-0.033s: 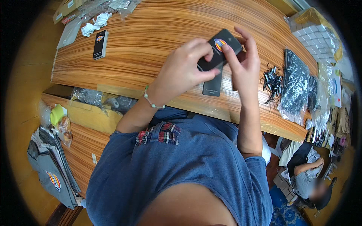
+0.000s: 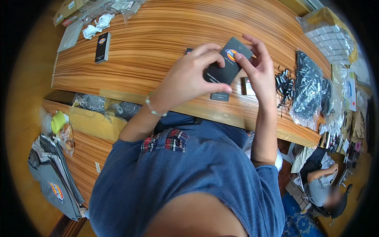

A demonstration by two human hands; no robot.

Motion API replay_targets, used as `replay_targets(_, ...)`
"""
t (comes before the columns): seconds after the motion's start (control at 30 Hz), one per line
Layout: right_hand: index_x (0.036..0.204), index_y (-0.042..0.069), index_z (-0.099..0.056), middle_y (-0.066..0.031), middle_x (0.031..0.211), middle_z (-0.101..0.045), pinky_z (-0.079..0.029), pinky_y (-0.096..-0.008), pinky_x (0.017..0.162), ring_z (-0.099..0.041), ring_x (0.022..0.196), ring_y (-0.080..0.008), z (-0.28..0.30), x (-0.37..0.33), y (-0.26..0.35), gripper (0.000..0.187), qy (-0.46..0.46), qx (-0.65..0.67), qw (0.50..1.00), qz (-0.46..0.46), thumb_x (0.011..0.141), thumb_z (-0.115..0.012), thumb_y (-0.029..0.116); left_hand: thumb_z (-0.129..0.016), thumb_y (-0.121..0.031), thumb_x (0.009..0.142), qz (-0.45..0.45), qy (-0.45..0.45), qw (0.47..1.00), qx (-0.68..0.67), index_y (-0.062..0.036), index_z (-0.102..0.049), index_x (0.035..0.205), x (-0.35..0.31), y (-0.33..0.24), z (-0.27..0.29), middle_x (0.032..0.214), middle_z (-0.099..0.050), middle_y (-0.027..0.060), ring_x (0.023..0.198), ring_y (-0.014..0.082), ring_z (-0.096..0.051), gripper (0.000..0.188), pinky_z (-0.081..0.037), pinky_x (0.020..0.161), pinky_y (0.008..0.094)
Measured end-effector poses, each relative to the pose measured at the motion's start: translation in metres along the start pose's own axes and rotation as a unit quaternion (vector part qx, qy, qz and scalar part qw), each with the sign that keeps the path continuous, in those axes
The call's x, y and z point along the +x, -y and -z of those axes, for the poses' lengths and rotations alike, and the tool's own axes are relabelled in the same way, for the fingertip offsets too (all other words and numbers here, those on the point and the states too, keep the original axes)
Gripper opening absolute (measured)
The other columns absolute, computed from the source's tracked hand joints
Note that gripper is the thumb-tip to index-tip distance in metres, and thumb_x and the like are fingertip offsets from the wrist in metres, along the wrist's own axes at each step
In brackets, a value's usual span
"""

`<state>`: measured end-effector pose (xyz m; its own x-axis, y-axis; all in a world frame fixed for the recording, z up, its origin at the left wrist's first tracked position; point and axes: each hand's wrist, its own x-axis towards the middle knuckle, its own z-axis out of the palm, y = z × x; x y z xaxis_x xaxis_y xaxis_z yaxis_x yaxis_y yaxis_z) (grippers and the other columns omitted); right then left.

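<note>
A dark hang tag [image 2: 225, 65], with a punched hole and a bright oval logo, is held tilted above the table between both hands. My left hand [image 2: 195, 71] grips its left edge and lower corner between fingers and thumb. My right hand [image 2: 258, 69] pinches the upper right side, its thumb on the face near the logo. Under them on the table lies another dark tag [image 2: 220, 97], mostly covered. Beside my right wrist is a small stack of cards [image 2: 248, 87], partly hidden. The corner of a dark card [image 2: 189, 51] peeks out behind my left hand.
A stack of dark tags [image 2: 102, 48] stands far left, near crumpled white paper [image 2: 103, 22]. To the right are a pile of black tag strings [image 2: 285, 87], a plastic bag of black strings [image 2: 306, 87] and a wrapped block of small boxes [image 2: 327, 35]. Another person [image 2: 321, 185] sits lower right.
The held tag has turned more upright and moved slightly down. My right hand has shifted a little, showing more of the small card stack. A dark corner now shows behind my left hand.
</note>
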<state>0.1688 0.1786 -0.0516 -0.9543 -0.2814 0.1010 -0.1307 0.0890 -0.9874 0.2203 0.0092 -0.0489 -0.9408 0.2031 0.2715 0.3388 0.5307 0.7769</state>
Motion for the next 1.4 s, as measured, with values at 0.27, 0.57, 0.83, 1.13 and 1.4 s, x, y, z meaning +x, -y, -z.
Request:
replay_targets(0.27,0.116,-0.001,-0.047,-0.0128,0.102,-0.057,-0.046,-0.0323,0.079,-0.058,0.089,-0.0247,0.018,0.001,-0.032,0.042,0.2,-0.225,0.954,-0.009,0.077,-0.062,0.004,-0.068,-0.03,0.076,0.022,-0.094,0.993,0.073,-0.0051,-0.059,0.099,0.002,0.045,0.032,0.123,-0.047,0.0161,0.114,0.0306,-0.046,0.035,-0.038,0.094,0.0364)
replay_targets(0.57,0.121,0.002,-0.046,-0.0152,0.11,-0.055,-0.037,-0.0366,0.092,-0.05,0.105,-0.0274,0.041,-0.015,-0.028,0.046,0.017,-0.279,0.957,0.071,0.079,-0.061,0.014,-0.065,-0.032,0.077,-0.05,0.002,0.976,0.212,-0.0066,-0.058,0.105,0.002,0.035,-0.011,0.121,-0.049,0.0123,0.115,0.0303,-0.044,0.038,-0.035,0.097,0.037)
replay_targets(0.83,0.113,0.004,-0.055,-0.0091,0.093,-0.053,-0.045,-0.0261,0.072,-0.053,0.082,-0.0178,0.087,-0.05,-0.048,0.035,0.049,-0.24,0.968,-0.045,0.079,-0.062,0.009,-0.069,-0.029,0.073,0.13,0.105,0.974,0.151,-0.0028,-0.051,0.116,0.006,0.073,0.024,0.112,-0.053,0.0117,0.105,0.0294,-0.049,0.054,-0.038,0.093,0.0371)
replay_targets(1.13,0.107,0.005,-0.061,-0.0105,0.094,-0.056,-0.04,-0.0337,0.08,-0.051,0.088,-0.027,0.088,-0.051,-0.056,0.04,0.074,-0.331,0.94,0.026,0.069,-0.07,0.018,-0.073,-0.039,0.066,-0.019,0.04,0.987,0.155,-0.0066,-0.054,0.117,0.012,0.048,0.003,0.118,-0.05,0.011,0.113,0.0292,-0.042,0.064,-0.036,0.095,0.0395)
replay_targets(1.4,0.098,0.003,-0.062,-0.0099,0.097,-0.054,-0.044,-0.0309,0.075,-0.051,0.084,-0.0217,0.08,-0.051,-0.069,0.034,-0.038,-0.209,0.977,0.017,0.066,-0.073,0.009,-0.074,-0.043,0.06,-0.002,0.091,0.963,0.252,-0.0103,-0.059,0.11,0.017,0.032,-0.036,0.108,-0.053,0.0055,0.106,0.0253,-0.043,0.062,-0.031,0.094,0.0404)
